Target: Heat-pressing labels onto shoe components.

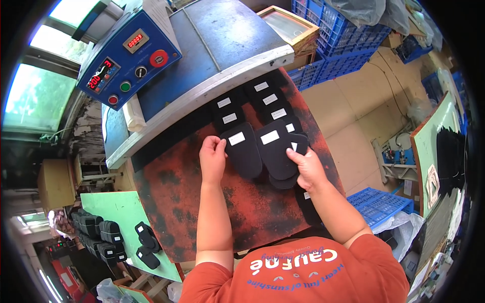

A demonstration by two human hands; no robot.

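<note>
My left hand (213, 155) pinches the upper left edge of a black tongue-shaped piece (243, 157) with a white label. Beside it, my right hand (307, 169) grips a few overlapping black tongue-shaped pieces (275, 154), thumb on top and the other fingers mostly hidden beneath. Both hands are over a red-and-black blotched board (177, 202). Further back, several more labelled black pieces (263, 91) lie in two rows, partly under the machine's edge. Another black piece (307, 204) lies under my right forearm.
A blue machine (212, 45) with a pale metal edge stands behind the board, its control box (131, 60) at far left. Blue crates (343, 35) are stacked back right; another crate (376, 204) stands right. At left, a green table (116, 207) bears black stacks.
</note>
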